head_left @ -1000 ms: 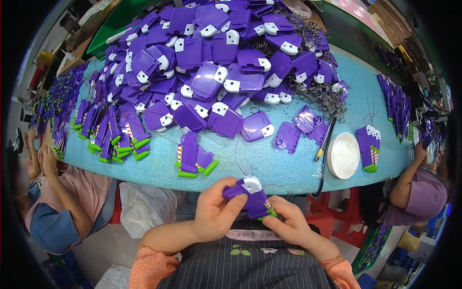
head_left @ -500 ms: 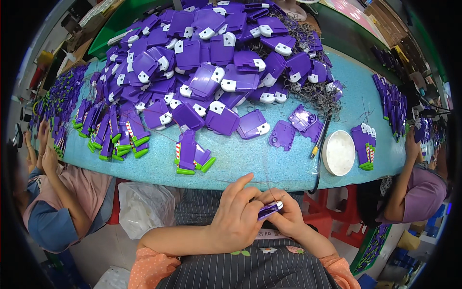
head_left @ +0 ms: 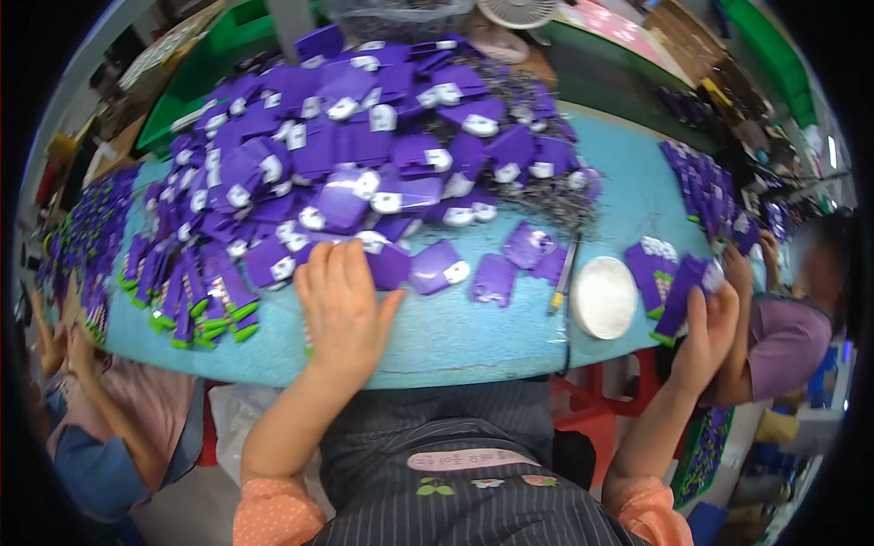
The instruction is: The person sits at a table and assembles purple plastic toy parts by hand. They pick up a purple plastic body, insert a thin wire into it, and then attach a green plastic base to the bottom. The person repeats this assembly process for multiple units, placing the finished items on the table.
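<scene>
My left hand [head_left: 341, 309] lies flat on the turquoise table [head_left: 464, 337], fingers spread over purple plastic pieces at the near edge of a big heap of purple pieces with white parts [head_left: 364, 155]. Whether the fingers grip one of them is hidden. My right hand [head_left: 706, 332] reaches far right and holds a purple piece with a green end [head_left: 681, 293] beside a small stack of like pieces [head_left: 654, 268] at the table's right edge.
A white round lid [head_left: 603, 297] and a pen-like tool [head_left: 563, 271] lie right of centre. Rows of finished purple-and-green pieces [head_left: 191, 305] line the left side. One person sits at the left [head_left: 109, 428], another at the right [head_left: 792, 318]. A green crate [head_left: 182, 100] stands behind.
Both hands were together at my lap working one purple piece. Now they are apart: the left has gone up to the heap, the right has carried the piece out to the right.
</scene>
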A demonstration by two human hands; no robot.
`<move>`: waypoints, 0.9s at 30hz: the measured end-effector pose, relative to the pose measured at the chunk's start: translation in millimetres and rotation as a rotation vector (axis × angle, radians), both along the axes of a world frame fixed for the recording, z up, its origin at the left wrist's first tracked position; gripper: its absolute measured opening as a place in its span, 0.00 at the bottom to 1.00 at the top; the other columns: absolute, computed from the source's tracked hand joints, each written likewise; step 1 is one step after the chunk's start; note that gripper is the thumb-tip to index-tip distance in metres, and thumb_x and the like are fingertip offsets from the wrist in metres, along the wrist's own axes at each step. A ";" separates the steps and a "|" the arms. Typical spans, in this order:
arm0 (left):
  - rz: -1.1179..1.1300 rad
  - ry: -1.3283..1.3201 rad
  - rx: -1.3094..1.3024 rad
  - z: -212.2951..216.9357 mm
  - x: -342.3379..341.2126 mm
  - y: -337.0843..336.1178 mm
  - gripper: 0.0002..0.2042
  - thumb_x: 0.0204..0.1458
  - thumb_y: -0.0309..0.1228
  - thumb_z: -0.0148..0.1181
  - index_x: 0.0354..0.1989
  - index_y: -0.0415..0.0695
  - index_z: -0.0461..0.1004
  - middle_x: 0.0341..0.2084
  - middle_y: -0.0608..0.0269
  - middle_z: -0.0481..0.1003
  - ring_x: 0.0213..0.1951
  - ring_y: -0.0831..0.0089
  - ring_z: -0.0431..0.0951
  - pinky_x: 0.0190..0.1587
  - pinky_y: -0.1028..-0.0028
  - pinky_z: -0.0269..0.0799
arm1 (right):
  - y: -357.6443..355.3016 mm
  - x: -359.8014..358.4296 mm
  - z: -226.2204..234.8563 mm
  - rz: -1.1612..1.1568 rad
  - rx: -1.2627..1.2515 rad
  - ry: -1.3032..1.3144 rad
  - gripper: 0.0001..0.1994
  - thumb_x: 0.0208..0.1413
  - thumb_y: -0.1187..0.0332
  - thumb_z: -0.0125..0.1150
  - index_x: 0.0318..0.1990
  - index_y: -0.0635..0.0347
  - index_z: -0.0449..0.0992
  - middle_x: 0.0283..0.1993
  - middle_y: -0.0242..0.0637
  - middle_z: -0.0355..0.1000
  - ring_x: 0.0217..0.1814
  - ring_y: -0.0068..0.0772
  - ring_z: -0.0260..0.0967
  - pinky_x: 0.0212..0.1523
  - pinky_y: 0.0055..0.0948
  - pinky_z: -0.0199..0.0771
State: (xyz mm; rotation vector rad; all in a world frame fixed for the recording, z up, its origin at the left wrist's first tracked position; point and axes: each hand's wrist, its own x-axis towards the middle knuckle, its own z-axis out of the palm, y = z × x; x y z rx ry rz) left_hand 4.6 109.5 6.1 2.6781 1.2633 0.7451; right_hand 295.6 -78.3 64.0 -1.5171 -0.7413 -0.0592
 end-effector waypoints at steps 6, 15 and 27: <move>-0.114 -0.170 -0.031 3.4 3.7 -6.9 0.30 0.35 0.25 0.66 0.51 0.33 0.61 0.47 0.44 0.63 0.52 0.49 0.63 0.57 0.55 0.55 | 23.1 72.8 -47.9 0.016 -0.558 -0.232 0.10 0.45 0.72 0.65 0.34 0.65 0.73 0.26 0.34 0.69 0.29 0.26 0.66 0.33 0.26 0.65; -0.662 -0.351 -0.518 14.3 -10.2 -61.2 0.30 0.32 0.22 0.61 0.49 0.33 0.60 0.46 0.42 0.64 0.47 0.48 0.67 0.50 0.61 0.65 | 25.4 -38.1 -12.8 0.396 -0.541 -0.389 0.30 0.37 0.71 0.69 0.53 0.63 0.65 0.47 0.49 0.65 0.47 0.50 0.65 0.47 0.39 0.65; -0.458 -0.596 -1.253 -7.7 -27.6 -93.1 0.21 0.53 0.19 0.47 0.57 0.32 0.56 0.42 0.47 0.72 0.41 0.65 0.78 0.45 0.70 0.74 | 19.6 -137.6 -41.3 0.831 -0.439 -0.417 0.38 0.34 0.67 0.75 0.54 0.71 0.62 0.50 0.51 0.66 0.47 0.49 0.68 0.44 0.37 0.71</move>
